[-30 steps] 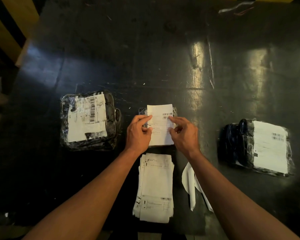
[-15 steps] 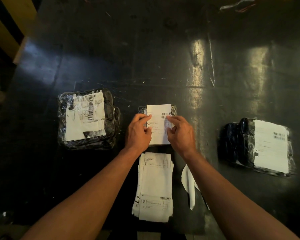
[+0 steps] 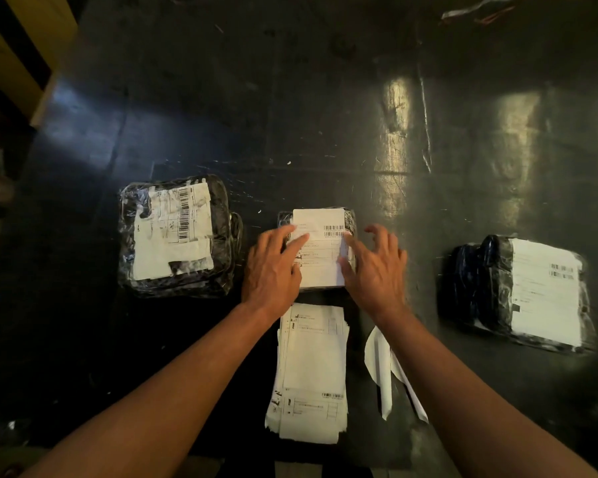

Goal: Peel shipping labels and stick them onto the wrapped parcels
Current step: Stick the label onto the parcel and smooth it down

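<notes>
A small wrapped parcel [image 3: 350, 218] lies at the centre of the dark table, almost covered by a white shipping label [image 3: 320, 248]. My left hand [image 3: 273, 270] presses straight fingers on the label's left edge. My right hand [image 3: 375, 267] lies with spread fingers on its right edge. A stack of unpeeled labels [image 3: 311, 370] sits just below the parcel. A labelled parcel [image 3: 176, 236] lies to the left, and another labelled parcel [image 3: 518, 291] to the right.
Peeled backing strips [image 3: 382, 367] lie right of the label stack, under my right forearm. Wire scraps [image 3: 477, 8] rest at the table's far right edge. A yellow and black barrier [image 3: 18, 46] stands beyond the table's left corner.
Both hands went from pinching the label's edges with curled fingers to lying flat with fingers spread over the label on the parcel.
</notes>
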Tool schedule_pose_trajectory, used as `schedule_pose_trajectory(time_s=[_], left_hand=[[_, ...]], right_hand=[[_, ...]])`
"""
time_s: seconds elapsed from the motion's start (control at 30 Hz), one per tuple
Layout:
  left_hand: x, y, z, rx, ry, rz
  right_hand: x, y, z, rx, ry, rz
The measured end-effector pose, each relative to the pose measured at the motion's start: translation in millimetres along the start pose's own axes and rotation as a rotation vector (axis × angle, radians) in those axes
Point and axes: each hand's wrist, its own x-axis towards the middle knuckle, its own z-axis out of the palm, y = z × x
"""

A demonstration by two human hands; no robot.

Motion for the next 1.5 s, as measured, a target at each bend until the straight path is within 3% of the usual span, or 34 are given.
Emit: schedule_pose_trajectory(time_s=[0.07, 0.17, 0.3, 0.47, 0.73, 0.9, 1.2, 1.4, 1.5], left_hand=[[-2.8, 4.0, 3.1, -0.014, -0.066, 0.074], [-4.1, 4.9, 6.5, 0.001, -0.105, 0.081], [-4.5, 2.8, 9.0, 0.015, -0.11, 0.064], [-3.8, 3.6, 10.5, 0.049, -0.137, 0.059], [-4.9, 5.9, 7.4, -0.011, -0.135, 0.016], [-4.0, 3.6, 10.2, -0.017, -0.153, 0.009], [-4.2, 1.5, 6.3, -0.007, -0.169, 0.013], [-4.8, 1.9, 5.7, -0.037, -0.157, 0.028], [-5.5, -0.3, 5.4, -0.032, -0.144, 0.048]], right_hand=[[-3.8, 3.0, 6.1, -0.038, 0.006, -0.171], [-2.6, 4.9, 15.8, -0.071, -0.134, -0.366], [18.9, 0.3, 14.4, -0.188, -0.298, -0.373], [51.7, -22.8, 6.3, -0.215, -0.391, -0.366], [53.5, 15.0, -0.5, -0.197, -0.382, -0.186], [29.2, 0.3, 10.6, -0.182, -0.314, -0.404], [16.4, 21.9, 4.4, -0.185, -0.247, -0.212], [-3.7, -6.7, 9.7, -0.162, -0.246, -0.386], [-9.7, 0.5, 12.4, -0.181, -0.236, -0.35]])
